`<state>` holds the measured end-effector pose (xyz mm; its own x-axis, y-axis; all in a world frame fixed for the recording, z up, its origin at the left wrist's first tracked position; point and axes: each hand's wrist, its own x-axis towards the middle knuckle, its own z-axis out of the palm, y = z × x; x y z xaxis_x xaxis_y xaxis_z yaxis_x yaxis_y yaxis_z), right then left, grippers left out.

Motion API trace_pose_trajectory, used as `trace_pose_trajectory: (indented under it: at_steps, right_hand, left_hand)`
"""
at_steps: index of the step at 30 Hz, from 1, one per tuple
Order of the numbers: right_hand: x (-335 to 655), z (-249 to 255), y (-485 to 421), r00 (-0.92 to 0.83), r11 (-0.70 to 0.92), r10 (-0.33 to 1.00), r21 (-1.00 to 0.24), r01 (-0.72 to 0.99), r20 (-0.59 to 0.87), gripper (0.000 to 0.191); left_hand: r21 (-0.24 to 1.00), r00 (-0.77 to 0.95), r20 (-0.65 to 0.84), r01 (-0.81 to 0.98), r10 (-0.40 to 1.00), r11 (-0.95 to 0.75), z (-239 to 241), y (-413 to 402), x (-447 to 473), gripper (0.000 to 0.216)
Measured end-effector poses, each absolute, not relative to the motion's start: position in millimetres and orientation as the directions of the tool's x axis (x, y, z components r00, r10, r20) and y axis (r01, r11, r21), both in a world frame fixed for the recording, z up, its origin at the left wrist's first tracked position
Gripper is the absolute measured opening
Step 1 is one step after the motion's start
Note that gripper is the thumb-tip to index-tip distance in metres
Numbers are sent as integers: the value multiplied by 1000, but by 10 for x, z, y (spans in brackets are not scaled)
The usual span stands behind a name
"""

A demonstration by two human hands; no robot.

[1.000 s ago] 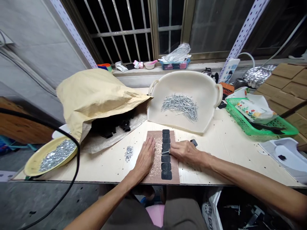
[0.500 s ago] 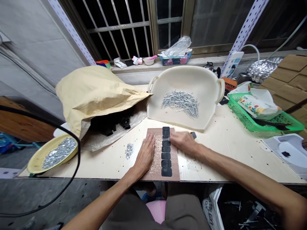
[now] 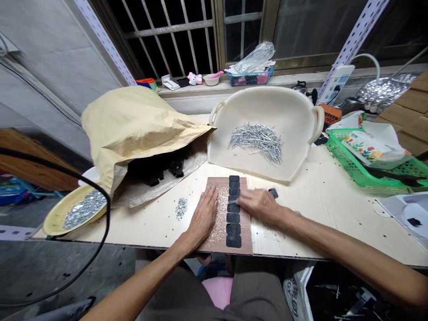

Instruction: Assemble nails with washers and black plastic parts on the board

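Observation:
My left hand [image 3: 205,214] lies flat with outstretched fingers on the left side of a brown board [image 3: 217,240], which is speckled with pale flecks. A column of several black rounded pads [image 3: 233,218] runs along the board's right half. Over the middle of that column is my right hand [image 3: 259,203], its fingers closed around a thin grey strip [image 3: 233,202] that crosses one of the pads. The strip's far end is hidden in the fingers. Just beyond the right knuckles, a loose black piece [image 3: 273,192] rests on the table.
A cream basin [image 3: 220,154] holding metal pins [image 3: 257,140] stands behind the board. Left are a paper sack [image 3: 133,120] with black parts, a yellow bowl [image 3: 53,218] of small metal pieces and a little pile of them [image 3: 181,208]. A green basket [image 3: 354,171] sits right.
My right hand has moved a little toward me down the column with the grey strip. The left hand stays flat on the board. The whole view has shifted slightly.

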<state>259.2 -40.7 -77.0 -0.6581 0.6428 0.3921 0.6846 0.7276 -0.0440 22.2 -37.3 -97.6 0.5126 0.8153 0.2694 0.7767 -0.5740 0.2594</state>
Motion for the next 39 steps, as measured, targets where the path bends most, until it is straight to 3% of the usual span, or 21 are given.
trace_pose_trajectory:
  at_steps: [2,7,11,15,18,24,31,39]
  right_hand:
    - [2577,-760,-468,-728,796,571,-38,605,380,28]
    - [2601,-739,-334,-463,568,771,-143,811,437,29]
    - [2574,-770,-378,-679,748,614,-21,664,402,29]
    - [2559,-753,-476,-555,621,710,-15,784,434,27]
    - [2554,-713,-545,-632,684,678,-8,730,376,27]
    - [2698,-596,-646,-389,485,850,-240,841,355,23]
    - [2926,-321,-813,-141,287,932,-444,849,335,19]
    - [3002,6,-1117,-44,208,943,-484,850,329,26]
  left_hand:
    - [253,511,267,781,817,-571,-979,-374,224,45]
    - [243,513,258,786,818,-569,-948,-379,242,45]
    - [229,518,266,785,813,-575,-936,-380,244,45]
    - [217,524,276,782,805,-584,-952,-370,243,44]
    - [210,531,261,784,806,-584,-952,-369,253,45]
    - [242,529,282,768,800,-593,-953,-365,257,45]
    - [229,547,368,731,752,-643,-1086,-290,201,45]
    - [246,529,424,713,735,-656,-1162,-237,194,45]
